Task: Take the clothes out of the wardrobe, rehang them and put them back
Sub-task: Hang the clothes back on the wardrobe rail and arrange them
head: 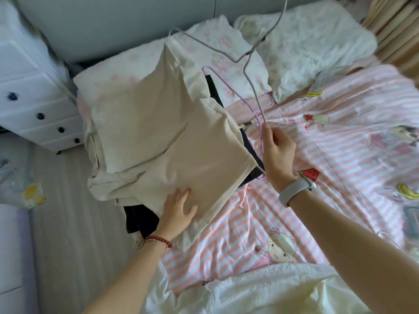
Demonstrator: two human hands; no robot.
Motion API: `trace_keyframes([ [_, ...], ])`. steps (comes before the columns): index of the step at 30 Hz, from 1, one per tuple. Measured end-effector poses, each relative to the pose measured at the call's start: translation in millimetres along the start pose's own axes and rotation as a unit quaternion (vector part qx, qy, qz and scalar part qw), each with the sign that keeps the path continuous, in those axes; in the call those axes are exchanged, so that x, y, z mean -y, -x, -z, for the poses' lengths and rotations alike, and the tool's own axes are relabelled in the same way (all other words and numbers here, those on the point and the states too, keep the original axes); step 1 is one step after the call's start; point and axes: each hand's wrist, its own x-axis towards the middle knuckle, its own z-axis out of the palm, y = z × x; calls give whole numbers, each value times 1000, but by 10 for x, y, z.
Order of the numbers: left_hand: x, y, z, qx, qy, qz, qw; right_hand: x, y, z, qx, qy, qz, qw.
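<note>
left hand flat, open on cream garment; right hand pinching grey hanger

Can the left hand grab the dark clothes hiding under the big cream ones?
Probably yes. The left hand lies flat on the cream clothes, and a dark garment pokes out uncovered right beside its wrist. Most of it stays buried underneath, though.

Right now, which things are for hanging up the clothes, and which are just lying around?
For the job: cream garment, dark clothes, grey hanger, pink hanger.

Lying about: pillows, striped quilt, white drawers.
</note>
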Motion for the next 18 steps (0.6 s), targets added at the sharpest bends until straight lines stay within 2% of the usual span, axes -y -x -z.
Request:
trace_keyframes([
  [4,-285,356,611,-146,60,-67,985,621,219,115,39,-17,78,996],
  [7,-564,789,1219,-288,102,-121,945,1084,520,233,55,-30,138,988],
  [10,-770,1170,1674,-381,67,-174,905,1456,756,379,61,-34,175,982],
  [13,-988,1642,2028,-425,-18,-221,878,1908,1038,656,52,-28,207,976],
  [18,-1514,2473,2159,-437,-180,-322,820,2563,1616,1310,41,5,288,957],
])
